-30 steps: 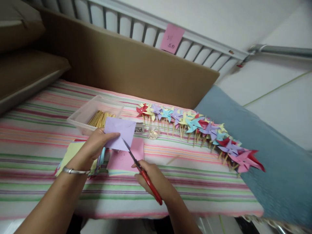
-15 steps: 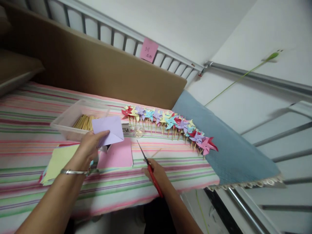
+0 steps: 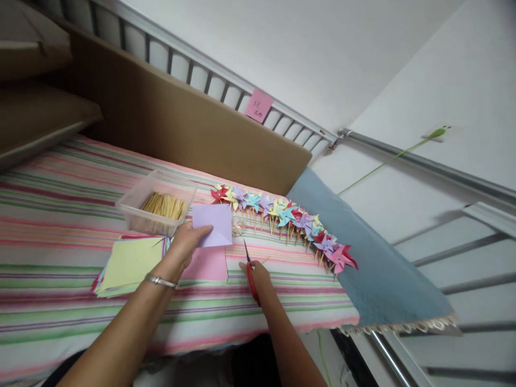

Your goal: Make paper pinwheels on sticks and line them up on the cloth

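Our L hand has the purple sheet pinched from its L side, thumb tip near the middle, other fingers hidden by the paper; it's held in front of the pink paper, hiding the far edge. Our R hand's fingers are curled closed round the red handles of the scissors, tips just R of the sheet, not touching. Blades look together, but they're too thin & blurry to be sure.

To cut well, we'd keep the sheet flat & taut, thumb clear of the line, and snip w/ slow, even strokes.

Materials: the sheet's thin, smooth, matte, approx. square, so it'd likely bend if unsupported. The striped cloth underneath looks soft, w/ a yellow-topped paper stack at L. Behind that: a see-through plastic tub of slim wooden sticks, & farther R, pointy pinwheels in a row.
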The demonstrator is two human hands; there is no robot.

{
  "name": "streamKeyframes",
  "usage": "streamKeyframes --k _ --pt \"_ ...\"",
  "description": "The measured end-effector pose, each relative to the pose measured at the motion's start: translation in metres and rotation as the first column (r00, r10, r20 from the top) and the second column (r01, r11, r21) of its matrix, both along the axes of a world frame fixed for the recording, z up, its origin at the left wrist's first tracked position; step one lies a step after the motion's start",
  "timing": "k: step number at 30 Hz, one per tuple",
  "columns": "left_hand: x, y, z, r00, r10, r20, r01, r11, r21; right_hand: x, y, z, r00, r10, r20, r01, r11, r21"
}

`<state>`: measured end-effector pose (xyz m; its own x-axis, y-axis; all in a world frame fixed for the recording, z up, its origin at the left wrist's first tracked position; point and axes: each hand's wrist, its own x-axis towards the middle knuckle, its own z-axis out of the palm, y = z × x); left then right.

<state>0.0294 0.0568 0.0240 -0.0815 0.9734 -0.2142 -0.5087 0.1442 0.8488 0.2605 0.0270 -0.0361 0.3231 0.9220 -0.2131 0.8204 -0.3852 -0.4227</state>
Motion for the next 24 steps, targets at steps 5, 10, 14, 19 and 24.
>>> streamKeyframes --k 5,10,14,19,24 --pt "0.001 -0.001 0.001 0.999 -0.017 -0.030 0.017 1.000 -0.012 0.008 0.007 -0.001 0.997 -0.011 0.071 0.012 1.000 -0.011" --pt "0.001 -0.001 -0.001 0.999 -0.033 -0.009 0.033 0.999 -0.005 0.000 -0.013 -0.010 0.993 0.017 0.118 -0.014 1.000 -0.022" --pt "0.006 0.000 -0.005 0.998 -0.067 0.003 0.067 0.998 -0.011 -0.009 -0.026 -0.014 0.986 0.041 0.161 -0.042 0.999 0.000" --pt "0.008 -0.002 -0.009 0.997 -0.081 -0.008 0.081 0.997 -0.006 0.003 -0.006 -0.014 0.973 -0.004 0.232 0.006 1.000 -0.012" --pt "0.009 -0.003 -0.013 0.994 -0.106 -0.005 0.106 0.994 0.007 0.018 0.020 -0.013 0.959 -0.042 0.281 0.050 0.998 -0.023"
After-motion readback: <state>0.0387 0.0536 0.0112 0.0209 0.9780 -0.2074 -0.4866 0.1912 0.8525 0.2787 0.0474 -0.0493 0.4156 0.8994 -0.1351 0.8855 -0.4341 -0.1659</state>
